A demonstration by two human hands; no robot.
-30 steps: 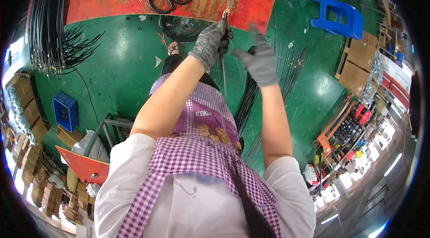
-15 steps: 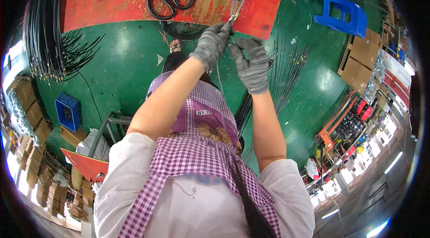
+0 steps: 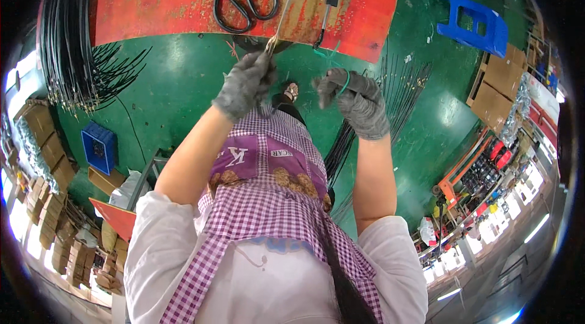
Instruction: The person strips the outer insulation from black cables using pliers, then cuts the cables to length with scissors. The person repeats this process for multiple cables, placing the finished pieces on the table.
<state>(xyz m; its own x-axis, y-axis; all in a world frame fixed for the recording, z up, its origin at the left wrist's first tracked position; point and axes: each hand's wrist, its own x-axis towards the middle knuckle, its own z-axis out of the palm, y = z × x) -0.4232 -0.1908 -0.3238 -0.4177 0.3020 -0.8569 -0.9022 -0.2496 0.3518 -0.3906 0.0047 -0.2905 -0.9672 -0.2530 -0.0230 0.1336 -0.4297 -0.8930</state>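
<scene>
Both of my hands wear grey knitted gloves. My left hand (image 3: 244, 83) is closed around a thin grey cable (image 3: 289, 4) with brass-coloured pieces (image 3: 273, 42) at the fingers, just off the near edge of the red worn table (image 3: 183, 16). Up across the tabletop runs the cable, out of view. To the right, my right hand (image 3: 359, 98) is curled, its fingertips blurred, with a thin green cord (image 3: 345, 82) looped round a finger. More green cord hangs at the table edge, beside a thin dark-ended rod (image 3: 320, 36). Black-handled scissors (image 3: 247, 1) lie on the table.
A thick bundle of black cables (image 3: 67, 37) hangs at the left of the table. Another cable bundle (image 3: 396, 104) spreads at the right. On the green floor are a blue plastic stool (image 3: 472, 22), cardboard boxes (image 3: 496, 83) and a blue crate (image 3: 99, 147).
My hands have separated. The left has shifted left and nearer with the cable, while the right has moved slightly right and nearer. The green cord now shows looped on my right finger.
</scene>
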